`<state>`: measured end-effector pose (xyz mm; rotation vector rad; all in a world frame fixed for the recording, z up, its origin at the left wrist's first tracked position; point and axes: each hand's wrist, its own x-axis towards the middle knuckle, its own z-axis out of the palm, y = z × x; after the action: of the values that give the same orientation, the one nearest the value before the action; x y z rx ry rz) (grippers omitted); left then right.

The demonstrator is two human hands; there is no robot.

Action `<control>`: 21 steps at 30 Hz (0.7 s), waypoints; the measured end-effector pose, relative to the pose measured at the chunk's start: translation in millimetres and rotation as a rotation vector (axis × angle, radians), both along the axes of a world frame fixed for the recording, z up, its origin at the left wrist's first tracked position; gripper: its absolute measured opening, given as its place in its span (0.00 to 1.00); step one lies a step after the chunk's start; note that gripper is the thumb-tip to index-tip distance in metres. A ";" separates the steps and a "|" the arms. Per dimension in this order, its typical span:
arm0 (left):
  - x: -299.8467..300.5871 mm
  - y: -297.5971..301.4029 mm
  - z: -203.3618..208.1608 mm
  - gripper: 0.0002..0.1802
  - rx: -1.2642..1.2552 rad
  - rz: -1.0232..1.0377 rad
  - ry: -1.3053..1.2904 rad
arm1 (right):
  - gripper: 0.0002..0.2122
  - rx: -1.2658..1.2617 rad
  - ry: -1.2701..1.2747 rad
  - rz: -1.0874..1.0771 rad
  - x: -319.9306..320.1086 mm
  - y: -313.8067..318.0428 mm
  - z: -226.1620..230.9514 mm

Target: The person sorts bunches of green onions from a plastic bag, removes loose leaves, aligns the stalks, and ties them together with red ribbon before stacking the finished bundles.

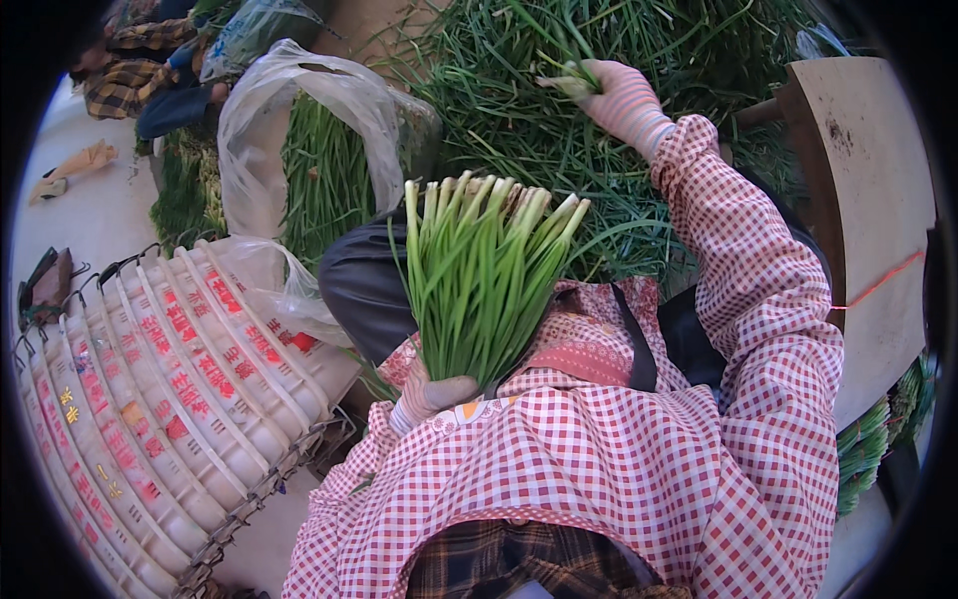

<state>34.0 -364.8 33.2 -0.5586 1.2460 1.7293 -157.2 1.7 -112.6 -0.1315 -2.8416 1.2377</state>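
My left hand (435, 395), in a striped glove, is closed round the leafy lower part of a thick bunch of garlic chives (479, 290). The bunch stands fanned over my lap with its pale cut ends pointing away from me. Farther off to the right, my right hand (629, 105), also in a striped glove, is closed on a few chive stalks (569, 82), whose whitish ends stick out to the left. It is over a big loose heap of green chives (519, 130). The fingertips of the right hand are partly hidden.
On my left lies a pale ribbed basket (190, 369) with red markings. Beyond it an open clear plastic bag (299, 65) holds more chives (324, 165). A pale board (868, 200) stands at the right, with bundled chives (863, 454) below. Another person (135, 75) is at the far left.
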 end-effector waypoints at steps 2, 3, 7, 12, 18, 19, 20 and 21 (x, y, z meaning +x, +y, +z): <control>-2.0 6.4 10.2 0.40 0.199 0.169 -0.134 | 0.21 0.272 -0.194 0.074 9.0 22.8 -10.2; -1.2 3.9 10.8 0.40 0.248 0.195 -0.157 | 0.25 0.514 -0.253 0.025 28.5 19.2 -14.7; 3.9 0.0 10.2 0.41 0.392 0.269 -0.207 | 0.30 0.186 -0.773 0.363 17.1 17.3 10.8; 4.1 -0.3 9.8 0.42 0.361 0.194 -0.173 | 0.24 -1.175 -0.612 0.444 41.9 -8.3 85.0; 8.4 5.5 8.8 0.40 0.381 0.217 -0.153 | 0.31 -0.802 -0.356 0.774 80.0 -6.3 147.3; 10.3 6.7 8.5 0.39 0.370 0.220 -0.117 | 0.30 -0.749 -0.340 0.734 91.2 -7.8 148.6; 11.3 4.8 5.1 0.39 0.377 0.198 -0.084 | 0.24 -0.795 -0.306 0.688 102.9 -10.1 151.9; 13.0 0.3 -1.9 0.39 0.383 0.177 -0.051 | 0.20 -0.712 -0.265 0.610 112.4 -11.8 154.2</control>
<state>47.0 -364.5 31.3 -0.4907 0.8178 2.0252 -44.9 -10.0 41.6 0.6427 -2.5503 2.4689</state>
